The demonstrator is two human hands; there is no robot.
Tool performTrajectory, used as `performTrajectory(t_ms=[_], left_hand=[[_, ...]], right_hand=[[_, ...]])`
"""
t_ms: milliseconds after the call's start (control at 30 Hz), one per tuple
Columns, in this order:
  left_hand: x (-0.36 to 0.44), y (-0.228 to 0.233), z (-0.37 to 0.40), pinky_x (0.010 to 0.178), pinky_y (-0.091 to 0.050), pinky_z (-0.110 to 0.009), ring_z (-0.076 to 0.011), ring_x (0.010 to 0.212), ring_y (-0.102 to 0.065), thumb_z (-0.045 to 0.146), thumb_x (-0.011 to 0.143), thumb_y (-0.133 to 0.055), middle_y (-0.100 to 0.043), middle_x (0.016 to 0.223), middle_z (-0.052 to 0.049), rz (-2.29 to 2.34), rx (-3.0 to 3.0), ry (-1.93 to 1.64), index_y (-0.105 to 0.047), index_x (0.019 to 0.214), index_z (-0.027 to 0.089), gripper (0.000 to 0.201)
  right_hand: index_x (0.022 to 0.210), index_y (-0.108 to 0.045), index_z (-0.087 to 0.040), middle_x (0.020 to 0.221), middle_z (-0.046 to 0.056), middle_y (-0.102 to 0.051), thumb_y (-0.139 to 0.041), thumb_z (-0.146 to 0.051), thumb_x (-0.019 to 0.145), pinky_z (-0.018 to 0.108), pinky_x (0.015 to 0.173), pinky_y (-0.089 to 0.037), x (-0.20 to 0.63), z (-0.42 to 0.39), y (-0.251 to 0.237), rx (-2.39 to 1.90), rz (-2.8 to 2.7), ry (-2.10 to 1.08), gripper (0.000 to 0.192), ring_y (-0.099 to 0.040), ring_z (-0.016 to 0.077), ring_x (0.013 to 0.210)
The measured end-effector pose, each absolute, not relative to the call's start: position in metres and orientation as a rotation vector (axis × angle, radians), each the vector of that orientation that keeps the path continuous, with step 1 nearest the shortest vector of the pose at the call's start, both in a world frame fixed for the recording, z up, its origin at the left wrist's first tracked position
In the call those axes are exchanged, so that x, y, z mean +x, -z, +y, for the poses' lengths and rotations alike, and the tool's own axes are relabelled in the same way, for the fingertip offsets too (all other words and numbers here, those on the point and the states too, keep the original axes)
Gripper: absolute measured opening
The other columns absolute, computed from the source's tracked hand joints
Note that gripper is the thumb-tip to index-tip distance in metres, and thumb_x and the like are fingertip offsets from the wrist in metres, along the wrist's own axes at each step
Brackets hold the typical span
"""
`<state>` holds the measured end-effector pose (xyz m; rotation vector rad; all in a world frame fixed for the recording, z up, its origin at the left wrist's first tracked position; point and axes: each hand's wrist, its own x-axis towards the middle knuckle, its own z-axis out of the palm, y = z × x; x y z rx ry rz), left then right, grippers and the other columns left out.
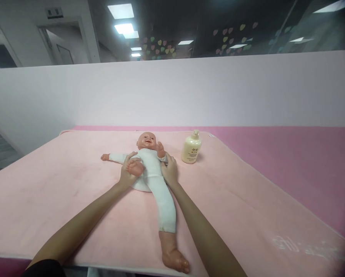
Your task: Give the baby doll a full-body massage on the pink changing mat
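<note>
1. Lying on its back, the doll [150,163] has its head at the far end and one straight leg running toward the camera, so its long axis goes from far to near, a little slanted to the right at the near end
2. Its bare foot [175,261] rests near the front edge of the mat; the other leg is bent up, with its foot at the doll's hip
3. The left hand [129,171] grips that raised foot, fingers wrapped around it and clamped on it
4. The right hand [169,171] lies against the doll's other side at the waist, fingers together and flat on the white suit; whether they pinch the cloth cannot be told
5. One doll arm stretches out to the left on the mat, the other is lifted beside the head
6. Count: one doll, one bottle [191,148], two hands, both the person's own
7. The cream bottle stands upright to the right of the doll's head, near but apart from it
8. A pale pink mat [59,184] covers the tabletop [299,161], whose deeper pink shows to the right and behind
9. Behind runs a plain light wall [189,92], with dark glass above it bearing small heart stickers, and ceiling lights farther back
</note>
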<state>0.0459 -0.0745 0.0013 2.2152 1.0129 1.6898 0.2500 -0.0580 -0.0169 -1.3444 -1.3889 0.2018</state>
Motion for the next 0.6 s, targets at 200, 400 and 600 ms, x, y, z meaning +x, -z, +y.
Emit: performTrajectory(t_ms=[200,400,600], left_hand=[[0.027,-0.006,-0.09,0.106,-0.042,-0.045,-0.0243,0.119,-0.053,0.043,0.079,-0.066,-0.056,0.126,-0.011,1.184,1.759,-1.762,-0.052,0.12,0.02,0.049],[0.004,-0.015,-0.099,0.092,-0.051,-0.041,-0.0234,0.104,-0.061,0.048,0.081,-0.062,-0.061,0.107,-0.01,1.173,1.603,-1.873,-0.053,0.107,0.018,0.04],[0.002,-0.003,-0.097,0.097,-0.048,-0.047,-0.0255,0.105,-0.061,0.061,0.087,-0.042,-0.062,0.106,-0.012,1.139,1.76,-2.034,-0.055,0.108,0.018,0.05]], right_hand=[[0.097,-0.059,-0.018,0.09,0.004,-0.065,-0.052,-0.027,0.069,0.031,0.076,-0.046,0.251,-0.064,0.011,-1.368,-0.994,-0.433,0.031,-0.058,0.0208,0.082],[0.109,-0.054,-0.015,0.112,0.012,-0.064,-0.059,-0.027,0.068,0.033,0.086,-0.048,0.263,-0.06,0.011,-1.415,-0.526,-0.496,0.043,-0.062,0.0246,0.099],[0.116,-0.053,-0.009,0.122,0.018,-0.06,-0.053,-0.027,0.077,0.035,0.093,-0.048,0.265,-0.061,0.006,-1.374,-0.384,-0.577,0.043,-0.061,0.0259,0.109]])
